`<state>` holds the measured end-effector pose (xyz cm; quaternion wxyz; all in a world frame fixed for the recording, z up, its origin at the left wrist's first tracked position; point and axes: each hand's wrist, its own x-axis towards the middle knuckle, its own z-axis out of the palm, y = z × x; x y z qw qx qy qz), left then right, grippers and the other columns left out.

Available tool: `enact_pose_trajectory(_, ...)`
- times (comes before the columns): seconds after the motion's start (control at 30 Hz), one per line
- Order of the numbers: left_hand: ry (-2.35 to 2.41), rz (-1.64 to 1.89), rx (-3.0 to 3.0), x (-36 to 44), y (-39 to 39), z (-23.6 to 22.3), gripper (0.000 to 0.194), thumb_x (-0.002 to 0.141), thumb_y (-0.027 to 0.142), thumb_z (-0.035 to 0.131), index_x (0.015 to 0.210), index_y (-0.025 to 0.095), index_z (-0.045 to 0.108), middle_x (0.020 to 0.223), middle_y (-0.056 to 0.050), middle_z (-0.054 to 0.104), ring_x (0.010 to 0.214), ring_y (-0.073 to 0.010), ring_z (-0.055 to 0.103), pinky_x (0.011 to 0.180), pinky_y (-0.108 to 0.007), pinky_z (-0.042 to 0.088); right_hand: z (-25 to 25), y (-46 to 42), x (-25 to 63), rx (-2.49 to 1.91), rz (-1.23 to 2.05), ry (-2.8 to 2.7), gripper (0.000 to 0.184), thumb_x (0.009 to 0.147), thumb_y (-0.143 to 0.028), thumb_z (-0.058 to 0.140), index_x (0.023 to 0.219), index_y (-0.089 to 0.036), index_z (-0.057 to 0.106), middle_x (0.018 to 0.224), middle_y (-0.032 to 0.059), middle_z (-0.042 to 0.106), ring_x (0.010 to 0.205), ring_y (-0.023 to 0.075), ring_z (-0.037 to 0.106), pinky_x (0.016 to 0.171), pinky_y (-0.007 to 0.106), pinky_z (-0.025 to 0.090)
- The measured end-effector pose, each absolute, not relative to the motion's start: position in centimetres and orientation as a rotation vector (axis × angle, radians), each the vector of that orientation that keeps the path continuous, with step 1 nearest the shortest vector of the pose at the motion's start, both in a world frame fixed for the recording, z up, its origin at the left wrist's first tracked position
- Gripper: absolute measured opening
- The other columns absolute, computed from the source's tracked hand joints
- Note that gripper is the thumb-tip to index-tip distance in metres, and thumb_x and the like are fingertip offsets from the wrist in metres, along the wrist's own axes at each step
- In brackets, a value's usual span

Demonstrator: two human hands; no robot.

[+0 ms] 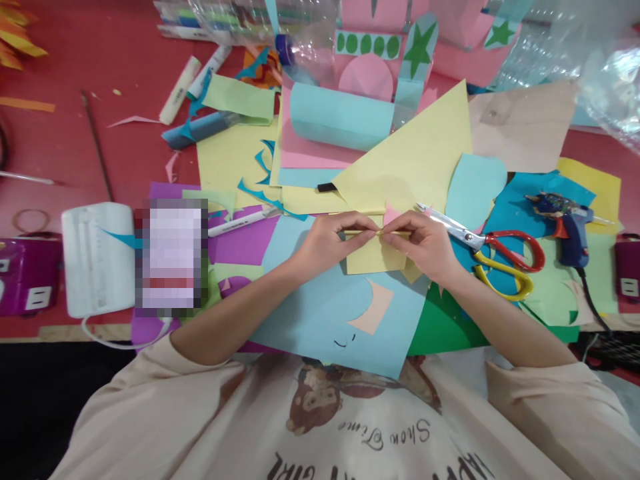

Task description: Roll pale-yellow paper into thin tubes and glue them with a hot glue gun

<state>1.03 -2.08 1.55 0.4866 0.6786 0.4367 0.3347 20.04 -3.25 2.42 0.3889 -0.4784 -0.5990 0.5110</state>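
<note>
**Hands pinching folded yellow paper over a craft table**

Red table (75, 73) strewn with coloured sheets. Clear plastic bottle (310, 40) beyond both hands, contents unclear. Left hand (333, 243) and right hand (423, 245), fingers narrowed, pinch small yellow paper piece (373, 260) between them. Red-and-yellow-handled scissors (493, 250) just right.

Small pale-yellow paper piece (375, 257), roughly square w/ its top edge folded or rolled into a thin strip, lies flat on a light-blue sheet at table centre, that top edge pinched betw. left hand (333, 243) & right hand (425, 247) fingertips.
</note>
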Motion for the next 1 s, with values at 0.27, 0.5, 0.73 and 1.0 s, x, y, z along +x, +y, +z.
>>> enact_pose_trajectory(0.27,1.035,0.862,1.629,0.97,-2.19,1.56,0.021,0.082,0.037,0.064,0.083,0.017,0.069,0.084,-0.004,0.074,0.079,-0.0128,0.067,0.069,-0.021,0.052,2.21,-3.16,20.14,-1.186,1.347,-1.523,0.018,0.076,-0.036,0.07,0.08,-0.02,0.06,0.078,0.0012,0.065,0.075,0.0132,0.061,0.069,0.028,0.051)
enact_pose_trajectory(0.5,1.043,0.903,1.7,1.03,-2.3,1.64,0.027,0.083,0.043,0.063,0.082,0.017,0.068,0.082,-0.004,0.074,0.076,-0.0134,0.068,0.07,-0.023,0.055,2.51,-3.15,20.36,-1.285,1.355,-1.666,0.035,0.082,-0.052,0.061,0.074,-0.018,0.064,0.068,0.0014,0.062,0.06,0.01,0.05,0.052,0.023,0.038)
enact_pose_trajectory(0.73,0.979,0.862,1.671,0.92,-2.31,1.65,0.023,0.084,0.04,0.062,0.09,0.018,0.065,0.091,-0.005,0.073,0.083,-0.0129,0.068,0.076,-0.022,0.054,2.64,-3.15,20.38,-1.324,1.29,-1.721,0.037,0.083,-0.051,0.06,0.071,-0.016,0.066,0.066,0.0023,0.063,0.056,0.0094,0.046,0.049,0.024,0.033)
enact_pose_trajectory(1.0,1.025,0.808,1.659,0.64,-2.26,0.88,0.023,0.09,0.039,0.053,0.101,0.02,0.059,0.09,-0.002,0.069,0.079,-0.0102,0.067,0.068,-0.019,0.05,2.87,-3.11,20.18,-1.345,1.314,-1.69,0.036,0.08,-0.051,0.062,0.072,-0.016,0.067,0.067,0.0021,0.064,0.053,0.0081,0.044,0.045,0.023,0.031)
